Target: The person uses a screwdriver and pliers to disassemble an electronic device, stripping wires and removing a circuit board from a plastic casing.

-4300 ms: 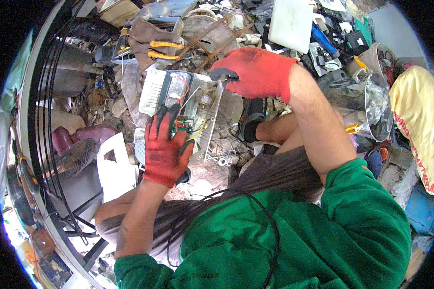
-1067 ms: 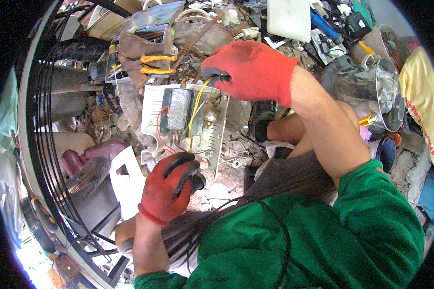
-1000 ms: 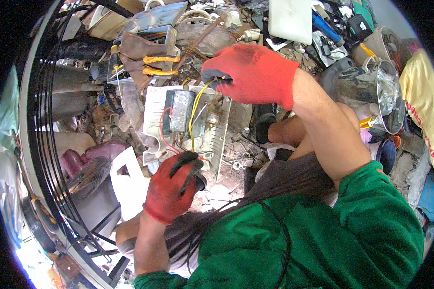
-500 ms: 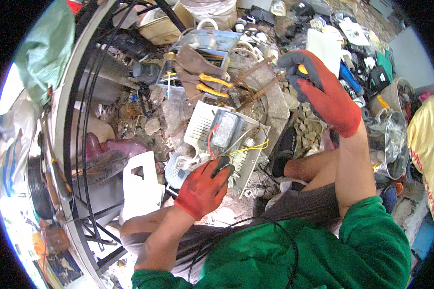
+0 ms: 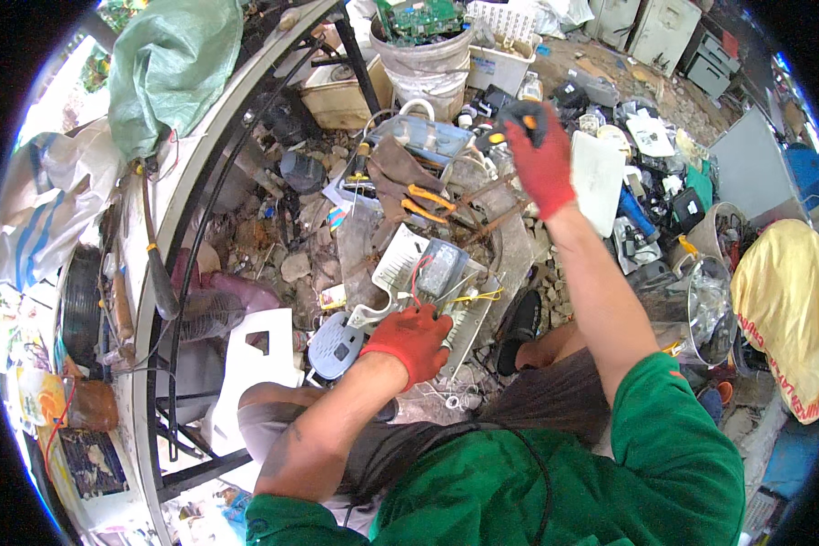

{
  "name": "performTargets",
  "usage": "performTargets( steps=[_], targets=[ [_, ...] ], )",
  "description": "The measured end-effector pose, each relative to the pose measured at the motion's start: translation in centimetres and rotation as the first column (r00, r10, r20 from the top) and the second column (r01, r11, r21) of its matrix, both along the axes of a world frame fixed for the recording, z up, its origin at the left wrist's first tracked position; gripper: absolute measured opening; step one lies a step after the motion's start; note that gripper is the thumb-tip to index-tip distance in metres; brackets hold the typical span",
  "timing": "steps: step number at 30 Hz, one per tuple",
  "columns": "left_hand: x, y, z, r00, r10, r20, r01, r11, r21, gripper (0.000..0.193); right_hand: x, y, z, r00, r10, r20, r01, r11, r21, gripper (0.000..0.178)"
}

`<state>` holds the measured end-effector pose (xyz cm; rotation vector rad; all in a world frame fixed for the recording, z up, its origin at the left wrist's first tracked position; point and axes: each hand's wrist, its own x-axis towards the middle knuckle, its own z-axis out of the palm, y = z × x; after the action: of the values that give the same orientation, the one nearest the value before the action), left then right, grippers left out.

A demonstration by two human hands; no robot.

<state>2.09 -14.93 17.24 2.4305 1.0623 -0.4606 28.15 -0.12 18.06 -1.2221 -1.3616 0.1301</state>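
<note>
My left hand [image 5: 409, 346], in a red glove with dark fingertips, is closed on the near end of an opened white plastic housing [image 5: 399, 262]. A grey block [image 5: 441, 268] with a red wire sits in the housing, and yellow wires [image 5: 476, 296] stick out at its right. Raised ahead and to the right, my right hand [image 5: 544, 164] is wrapped round a tool with a yellow-and-black handle [image 5: 530, 121]; motion and fingers hide its working end. Orange-handled pliers [image 5: 428, 205] lie on a brown cloth [image 5: 400, 168] beyond the housing.
A metal frame [image 5: 214, 136] runs along my left. A white bucket [image 5: 423, 68] of circuit boards stands at the back. Loose electronic parts fill the far right, with a clear plastic container [image 5: 708, 305] and a yellow sack [image 5: 783, 318] nearer. A white panel [image 5: 259, 364] leans by my left knee.
My right hand has swung farther out and to the left, carrying the tool. My left hand stays at the housing's near end, its fingers turned more downward. The view has shifted, showing more background.
</note>
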Motion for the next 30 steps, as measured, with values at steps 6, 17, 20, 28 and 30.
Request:
performTargets(
  steps=[6,17,20,28,30],
  targets=[
    [-0.4,0.5,-0.6,1.0,0.007,0.007,-0.007,0.999,0.034,0.046,-4.3,6.5,-7.9,0.994,-0.021,-0.107,0.006,0.989,-0.145,0.033],
    [-0.8,0.8,-0.2,0.999,0.035,0.015,-0.035,0.999,-0.024,0.049,0.3,0.4,-7.6,0.982,0.185,0.045,-0.156,0.917,-0.368,0.043],
    [0.2,1.0,0.4,0.999,0.018,0.041,-0.016,0.998,-0.062,0.05,3.0,-2.8,-7.1,0.926,0.376,0.031,-0.326,0.84,-0.433,0.032],
    [0.7,0.6,1.3,0.998,0.004,-0.068,-0.01,0.996,-0.088,0.054,-1.0,-6.5,-5.7,0.838,0.381,0.391,-0.18,0.869,-0.461,0.049],
    [1.3,1.4,1.6,0.995,0.009,-0.102,-0.019,0.995,-0.101,0.054,-3.3,-5.3,-5.3,0.766,0.259,0.588,-0.118,0.956,-0.268,0.055]
  ],
)
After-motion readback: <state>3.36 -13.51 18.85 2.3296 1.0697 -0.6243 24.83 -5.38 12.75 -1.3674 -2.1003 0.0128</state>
